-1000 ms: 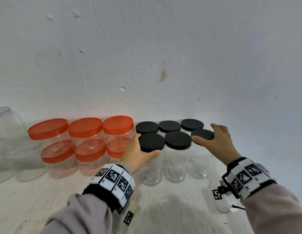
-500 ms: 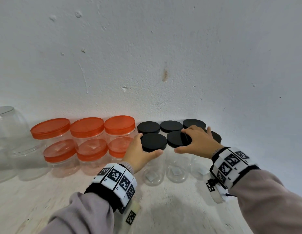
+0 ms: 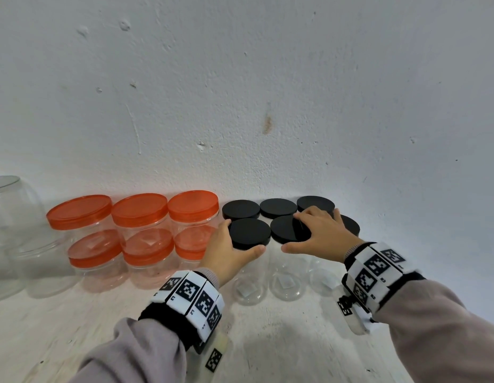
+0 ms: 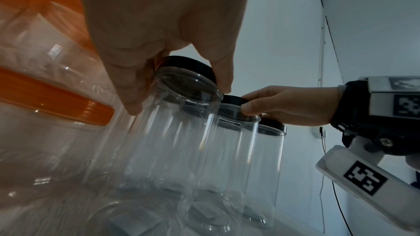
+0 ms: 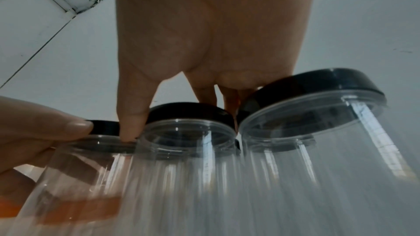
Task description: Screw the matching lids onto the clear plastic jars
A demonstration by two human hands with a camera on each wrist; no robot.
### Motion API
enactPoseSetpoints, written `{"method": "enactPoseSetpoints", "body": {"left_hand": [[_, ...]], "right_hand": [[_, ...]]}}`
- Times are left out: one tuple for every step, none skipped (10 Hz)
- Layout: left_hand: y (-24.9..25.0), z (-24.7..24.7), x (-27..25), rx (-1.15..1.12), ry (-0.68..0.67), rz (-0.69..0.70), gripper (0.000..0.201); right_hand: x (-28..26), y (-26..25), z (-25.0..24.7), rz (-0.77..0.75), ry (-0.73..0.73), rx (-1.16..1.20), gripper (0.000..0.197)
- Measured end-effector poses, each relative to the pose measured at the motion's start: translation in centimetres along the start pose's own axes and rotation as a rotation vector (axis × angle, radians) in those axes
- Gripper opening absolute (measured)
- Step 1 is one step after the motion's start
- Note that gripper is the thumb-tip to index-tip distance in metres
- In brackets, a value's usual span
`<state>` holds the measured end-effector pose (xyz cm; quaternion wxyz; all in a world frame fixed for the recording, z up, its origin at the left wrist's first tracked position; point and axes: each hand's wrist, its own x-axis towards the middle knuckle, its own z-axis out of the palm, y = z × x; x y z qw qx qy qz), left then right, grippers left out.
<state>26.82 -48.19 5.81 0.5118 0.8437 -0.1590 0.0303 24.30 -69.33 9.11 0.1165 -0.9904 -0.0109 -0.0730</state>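
Several clear jars with black lids stand in two rows by the wall. My left hand (image 3: pixel 241 237) grips the front-left black lid (image 3: pixel 250 230), thumb in front and fingers at its far left side; the same lid (image 4: pixel 186 64) tops its clear jar (image 4: pixel 172 141) in the left wrist view. My right hand (image 3: pixel 292 232) grips the front-middle black lid (image 3: pixel 284 230), thumb (image 5: pixel 131 123) at its near side and fingers over the top. In the right wrist view this lid (image 5: pixel 193 112) sits on its jar. The front-right lid (image 3: pixel 352 225) shows partly behind my right hand.
Three black-lidded jars (image 3: pixel 278 207) form the back row against the white wall. To the left stand orange-lidded jars (image 3: pixel 140 208) stacked two high. A large clear container (image 3: pixel 8 217) sits at the far left. The white tabletop (image 3: pixel 268 341) lies in front.
My right hand has moved left from the front-right lid to the front-middle lid and taken hold of it. The left hand has kept its grip on the front-left lid.
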Motion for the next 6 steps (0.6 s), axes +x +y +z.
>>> {"method": "enactPoseSetpoints", "body": {"left_hand": [[-0.3, 0.0, -0.1, 0.004, -0.004, 0.012, 0.098], [-0.2, 0.0, -0.3, -0.031, -0.014, 0.026, 0.092], [-0.4, -0.2, -0.6, -0.059, -0.022, 0.045, 0.082], [-0.7, -0.7, -1.2, -0.043, -0.051, 0.071, 0.070], [-1.4, -1.7, -2.1, 0.019, -0.068, 0.040, 0.092], [-2.0, -3.1, -3.7, 0.043, -0.103, 0.016, 0.099]], "right_hand": [[-0.4, -0.3, 0.0, -0.027, 0.026, 0.013, 0.082], [-1.0, -0.8, 0.1, -0.062, 0.087, 0.065, 0.072], [-1.9, -1.4, 0.4, -0.120, 0.216, 0.124, 0.056], [-3.1, -1.9, 0.8, -0.186, 0.344, 0.241, 0.038], [-5.1, -2.5, 1.4, -0.253, 0.435, 0.337, 0.026], [-7.4, -2.8, 2.4, -0.295, 0.423, 0.395, 0.021]]}}
